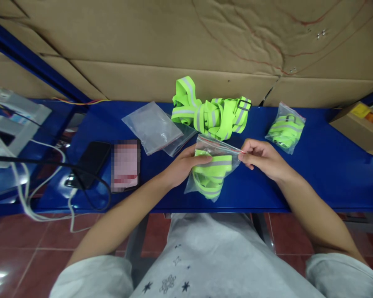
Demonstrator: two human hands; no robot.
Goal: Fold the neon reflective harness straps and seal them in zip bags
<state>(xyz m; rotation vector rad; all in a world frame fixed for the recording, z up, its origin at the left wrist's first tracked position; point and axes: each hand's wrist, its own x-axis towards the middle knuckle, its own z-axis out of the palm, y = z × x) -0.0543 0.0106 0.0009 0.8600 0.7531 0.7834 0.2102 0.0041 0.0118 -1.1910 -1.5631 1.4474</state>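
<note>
A: Hands?
B: Left hand (186, 163) clasped the held bag (202, 182), thumb on top. Right hand (262, 160) pinched its red zip strip's (224, 145) right end.
A: Progress?
B: Green strap (216, 163) was inside; seal unclear. One packed bag (286, 129) lay right. Loose straps (219, 118) behind, flat bags (152, 128) left: unpacked.
A: Room?
B: Front edge close; bare worktop (323, 178) right, cardboard wall (143, 78) behind.

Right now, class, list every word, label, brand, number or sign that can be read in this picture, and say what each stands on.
No text can be read.
Held bag: no readable print.
Phone-like device: pixelated, nothing legible.
Cardboard box: yellow and orange patch, too blurred to read.
Shirt: star-like and snowflake-like figures, no words.
</note>
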